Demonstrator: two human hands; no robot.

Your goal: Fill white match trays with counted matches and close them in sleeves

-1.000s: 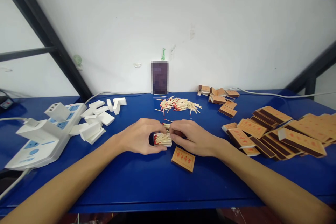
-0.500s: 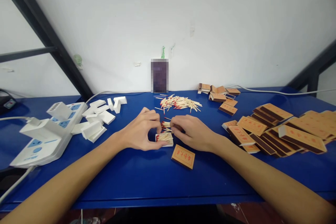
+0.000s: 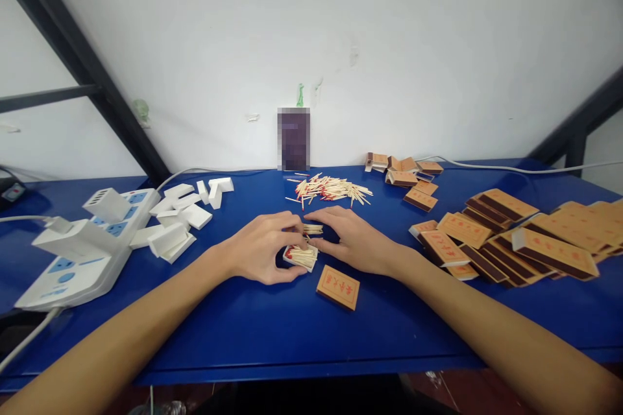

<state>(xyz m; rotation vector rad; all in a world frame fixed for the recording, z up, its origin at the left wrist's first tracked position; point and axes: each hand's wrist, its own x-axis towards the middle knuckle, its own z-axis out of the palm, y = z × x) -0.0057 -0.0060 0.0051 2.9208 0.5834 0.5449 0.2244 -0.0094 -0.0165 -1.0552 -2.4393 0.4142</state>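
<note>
My left hand [image 3: 263,246] is curled around a small white matchbox tray [image 3: 302,257] filled with red-tipped matches, holding it on the blue table [image 3: 253,331]. My right hand [image 3: 357,241] rests just right of the tray, fingers bent over a small bundle of matches [image 3: 312,229] lying behind the tray. An orange matchbox sleeve [image 3: 338,286] lies flat just in front of my right hand. A loose heap of matches [image 3: 331,188] lies farther back near the wall.
Several empty white trays [image 3: 180,220] lie at the left beside a white power strip [image 3: 82,246] with plugs and cables. Orange matchboxes are piled at the right [image 3: 511,233] and scattered at the back [image 3: 409,175]. A wall stands behind the table.
My right hand has spread flatter over the small match bundle and shifted slightly back. My left hand has closed lower around the tray. The view has shifted slightly.
</note>
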